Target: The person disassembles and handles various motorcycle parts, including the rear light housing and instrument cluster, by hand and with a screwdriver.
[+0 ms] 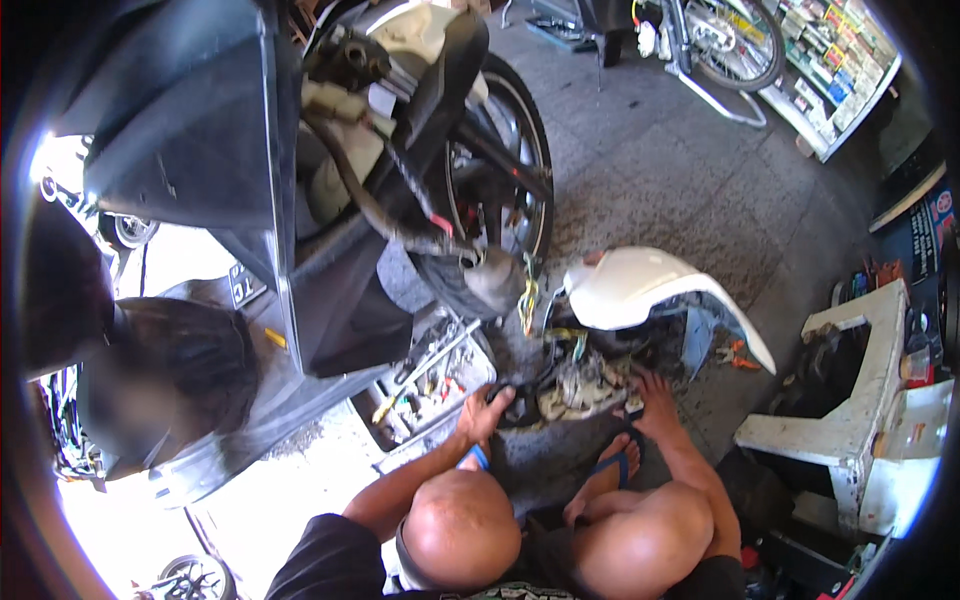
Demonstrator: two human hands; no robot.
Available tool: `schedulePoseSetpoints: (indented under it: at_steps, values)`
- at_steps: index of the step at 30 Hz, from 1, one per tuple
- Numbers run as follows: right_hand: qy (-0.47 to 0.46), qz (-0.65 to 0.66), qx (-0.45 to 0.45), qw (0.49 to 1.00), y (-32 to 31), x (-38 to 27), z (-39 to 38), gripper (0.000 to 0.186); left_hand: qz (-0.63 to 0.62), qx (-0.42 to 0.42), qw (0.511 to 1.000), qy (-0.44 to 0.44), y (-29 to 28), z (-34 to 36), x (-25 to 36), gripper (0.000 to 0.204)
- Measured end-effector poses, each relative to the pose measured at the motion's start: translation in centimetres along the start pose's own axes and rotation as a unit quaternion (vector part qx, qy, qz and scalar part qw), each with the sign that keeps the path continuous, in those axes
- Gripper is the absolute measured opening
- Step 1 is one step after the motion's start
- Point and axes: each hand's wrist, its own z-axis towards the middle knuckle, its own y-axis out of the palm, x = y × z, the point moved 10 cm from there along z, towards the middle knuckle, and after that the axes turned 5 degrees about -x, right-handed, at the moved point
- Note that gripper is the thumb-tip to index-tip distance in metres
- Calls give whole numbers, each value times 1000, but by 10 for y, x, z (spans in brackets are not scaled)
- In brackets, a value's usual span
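On the floor before my feet lies a grimy, light-coloured motorbike part [580, 395] with wires and black pieces at its ends. My left hand [484, 412] is closed at its left end, around a black piece, thumb uppermost. At the right end my right hand [655, 405] curls over another dark piece; its fingertips are partly hidden. Loose wiring with yellow connectors [528, 300] rises behind the part. Just beyond stands a curved white body panel [640, 288], its open underside facing the right side.
A partly stripped motorbike [200, 150] fills the left, its wheel [540, 160] close by. A grey tray of tools [440, 385] sits left of my hand. To the right stands a worn white stool [850, 430]. Another wheel [735, 45] and a stocked display case [835, 60] are farther back.
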Motion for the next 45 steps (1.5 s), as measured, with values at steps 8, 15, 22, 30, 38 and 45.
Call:
schedulePoseSetpoints:
  at_steps: [8,15,22,30,38,45]
  values:
    - [30,207,9,978,-44,-17,20,91,-45,-47,994,-86,-21,10,-6,74]
    - [26,282,-29,959,-144,-96,-15,76,-145,-108,984,-12,-69,-39,65,65]
    - [-25,498,-99,861,-142,-96,-23,66,-111,-13,982,151,-94,-81,108,90]
    - [36,570,-45,820,-153,-63,-68,54,100,35,885,453,-65,-146,163,77]
    - [139,444,-146,873,-128,-85,-36,59,81,-23,906,415,-122,-166,159,53]
    - [-8,565,-184,805,-130,-112,-47,56,-158,-189,910,333,-95,-131,144,38]
